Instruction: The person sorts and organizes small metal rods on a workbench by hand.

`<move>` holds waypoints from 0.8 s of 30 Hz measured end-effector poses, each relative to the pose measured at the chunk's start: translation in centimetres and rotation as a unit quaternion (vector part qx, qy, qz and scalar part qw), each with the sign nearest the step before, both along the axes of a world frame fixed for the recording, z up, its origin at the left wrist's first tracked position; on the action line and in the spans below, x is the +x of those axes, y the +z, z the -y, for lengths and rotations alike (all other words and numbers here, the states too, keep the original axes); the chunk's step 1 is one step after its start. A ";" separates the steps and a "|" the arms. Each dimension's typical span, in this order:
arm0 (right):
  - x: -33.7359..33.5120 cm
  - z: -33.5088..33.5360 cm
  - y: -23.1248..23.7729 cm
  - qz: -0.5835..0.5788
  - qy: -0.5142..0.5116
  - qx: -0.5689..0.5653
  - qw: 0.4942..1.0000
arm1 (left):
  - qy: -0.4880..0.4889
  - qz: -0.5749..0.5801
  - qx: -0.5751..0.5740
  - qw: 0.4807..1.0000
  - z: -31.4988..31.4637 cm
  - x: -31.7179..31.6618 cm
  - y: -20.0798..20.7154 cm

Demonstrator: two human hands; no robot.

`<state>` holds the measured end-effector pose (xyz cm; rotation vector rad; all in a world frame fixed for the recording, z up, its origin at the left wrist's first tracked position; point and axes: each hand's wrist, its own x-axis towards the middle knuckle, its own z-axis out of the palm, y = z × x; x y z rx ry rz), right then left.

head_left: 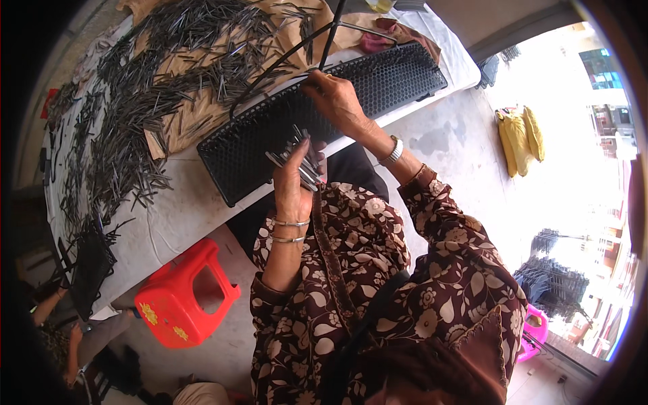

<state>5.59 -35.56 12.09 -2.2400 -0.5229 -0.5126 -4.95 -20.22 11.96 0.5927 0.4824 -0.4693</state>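
Note:
My left hand (289, 187) is closed around a bundle of thin, flat dark strips (310, 167), whose ends stick out past the thumb and fingers. It is at the near edge of a long black panel full of small holes (395, 79), which lies slantwise along the table's edge. Over the panel's far edge, my right hand (339, 104) is closed, its fingertips pinched together and pointing down-left. What sits between those fingertips is too small to tell. Thin black bars (332, 34) rise from behind the panel, close to the right hand.
Many loose dark strips (196, 40) lie heaped on brown cardboard (182, 128) across the white-covered table (169, 216). A red stool (172, 297) stands below its near edge. Another person's hand (73, 337) shows at lower left, near another dark panel (91, 266). Yellow sacks (520, 142) stand at right.

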 end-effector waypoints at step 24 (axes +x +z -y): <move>-4.4 1.3 5.6 -0.382 0.166 0.168 0.894 | 0.061 0.011 0.051 0.997 0.9 -0.1 0.8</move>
